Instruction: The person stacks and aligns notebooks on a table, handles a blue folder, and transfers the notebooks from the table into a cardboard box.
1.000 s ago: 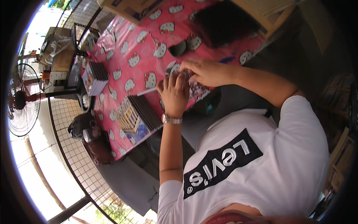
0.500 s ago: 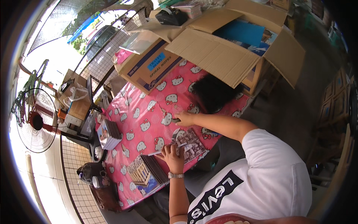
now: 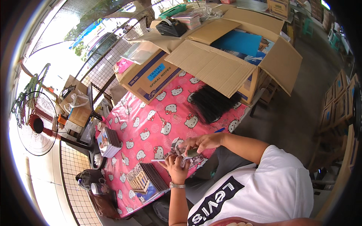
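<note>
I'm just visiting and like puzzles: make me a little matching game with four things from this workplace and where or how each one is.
Column one:
1. Right hand
2. Fan
3. Blue sheet
4. Black bundle

Column two:
A. Inside the open carton
B. Lying on the pink tablecloth
C. Holding a small, dark greenish piece
D. At the far left of the picture

Right pairs: 1-C, 2-D, 3-A, 4-B.

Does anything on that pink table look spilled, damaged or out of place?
I see nothing spilled or damaged. The loose bundle of thin black strands near the open brown cardboard box looks untidy: its ends splay unevenly over the pink patterned tablecloth, unlike the stacked glossy picture-covered booklets.
</note>
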Demonstrator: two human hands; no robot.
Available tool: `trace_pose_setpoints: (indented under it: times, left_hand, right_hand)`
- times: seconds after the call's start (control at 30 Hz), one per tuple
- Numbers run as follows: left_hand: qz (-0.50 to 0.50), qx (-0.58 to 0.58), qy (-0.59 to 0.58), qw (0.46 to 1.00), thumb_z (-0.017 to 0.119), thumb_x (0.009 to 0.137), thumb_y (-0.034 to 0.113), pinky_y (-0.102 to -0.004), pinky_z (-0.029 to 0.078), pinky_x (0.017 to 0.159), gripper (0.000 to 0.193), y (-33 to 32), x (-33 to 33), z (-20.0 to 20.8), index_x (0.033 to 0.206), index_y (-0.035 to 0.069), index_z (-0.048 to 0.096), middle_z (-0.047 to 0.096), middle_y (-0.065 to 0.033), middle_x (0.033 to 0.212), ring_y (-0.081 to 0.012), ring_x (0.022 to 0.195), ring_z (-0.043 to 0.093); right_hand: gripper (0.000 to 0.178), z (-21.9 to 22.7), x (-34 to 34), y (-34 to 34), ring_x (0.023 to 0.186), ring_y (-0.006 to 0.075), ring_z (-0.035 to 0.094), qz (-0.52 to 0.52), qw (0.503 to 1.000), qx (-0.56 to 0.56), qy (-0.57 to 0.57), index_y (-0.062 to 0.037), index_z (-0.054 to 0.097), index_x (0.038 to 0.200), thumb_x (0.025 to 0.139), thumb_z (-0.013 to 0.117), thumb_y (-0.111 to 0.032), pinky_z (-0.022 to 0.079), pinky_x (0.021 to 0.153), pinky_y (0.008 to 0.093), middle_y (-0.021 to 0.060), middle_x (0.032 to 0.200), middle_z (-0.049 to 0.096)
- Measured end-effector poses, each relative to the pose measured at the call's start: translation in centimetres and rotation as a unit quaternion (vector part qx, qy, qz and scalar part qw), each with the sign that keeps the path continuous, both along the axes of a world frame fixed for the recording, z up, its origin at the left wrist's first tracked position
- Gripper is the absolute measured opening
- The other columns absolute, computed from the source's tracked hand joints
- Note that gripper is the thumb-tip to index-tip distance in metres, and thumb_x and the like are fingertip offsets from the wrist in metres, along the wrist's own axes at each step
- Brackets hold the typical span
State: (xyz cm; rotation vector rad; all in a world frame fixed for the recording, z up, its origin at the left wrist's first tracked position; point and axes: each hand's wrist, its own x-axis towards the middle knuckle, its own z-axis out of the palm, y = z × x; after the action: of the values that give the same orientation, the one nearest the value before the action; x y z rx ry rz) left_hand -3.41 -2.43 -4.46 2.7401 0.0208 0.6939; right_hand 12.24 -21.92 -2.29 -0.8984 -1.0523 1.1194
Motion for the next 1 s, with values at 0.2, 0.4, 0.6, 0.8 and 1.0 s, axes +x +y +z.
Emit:
trace_pose_setpoints:
  times: [0.2,0.4,0.6,0.8,1.0]
  left_hand:
    - [-0.005,0.021,0.039,0.999,0.080,0.069,0.031,-0.0703,0.010,0.108,0.035,-0.1,0.2,1.2,0.096,0.014,0.065,0.057,-0.0050,0.103,-0.0303,0.113,0.050]
    - [-0.025,-0.003,0.061,0.998,0.079,0.070,0.033,-0.0729,0.009,0.107,0.036,0.4,0.8,1.4,0.100,0.016,0.067,0.057,-0.0035,0.104,-0.0294,0.112,0.050]
    - [-0.026,0.002,0.063,0.998,0.081,0.066,0.027,-0.0690,0.015,0.107,0.040,0.6,1.4,2.5,0.098,0.011,0.064,0.059,-0.0052,0.105,-0.0294,0.110,0.052]
    - [-0.020,-0.012,0.057,0.998,0.083,0.065,0.030,-0.0722,0.011,0.107,0.040,0.5,1.6,1.8,0.096,0.014,0.064,0.060,-0.0025,0.102,-0.0278,0.110,0.052]
    - [-0.013,-0.041,0.068,0.997,0.086,0.060,0.029,-0.0692,0.012,0.111,0.044,1.5,1.5,1.2,0.096,0.014,0.065,0.062,-0.0019,0.102,-0.0262,0.110,0.055]
  right_hand:
    - [0.052,-0.5,2.0,0.9,0.114,0.0193,0.050,0.048,0.994,-0.093,-0.007,-0.0106,0.060,0.131,0.080,0.068,-0.019,0.037,0.101,0.0319,0.0076,0.122,0.057]
    - [0.053,0.0,2.5,1.7,0.118,0.0217,0.052,0.100,0.989,0.045,0.098,-0.0030,0.062,0.125,0.079,0.073,-0.025,0.039,0.101,0.0352,0.0108,0.120,0.059]
    - [0.053,0.3,2.9,2.7,0.113,0.0216,0.055,0.061,0.998,-0.028,-0.019,-0.0050,0.063,0.124,0.077,0.075,-0.027,0.041,0.099,0.0330,0.0099,0.120,0.059]
    - [0.050,0.2,3.1,2.7,0.106,0.0149,0.055,0.039,0.993,-0.086,0.066,-0.0048,0.063,0.122,0.077,0.076,-0.023,0.045,0.090,0.0290,0.0059,0.116,0.059]
    - [0.051,0.1,2.9,3.7,0.109,0.0176,0.056,0.059,0.996,-0.057,0.033,-0.0039,0.064,0.121,0.076,0.077,-0.024,0.045,0.094,0.0320,0.0082,0.115,0.062]
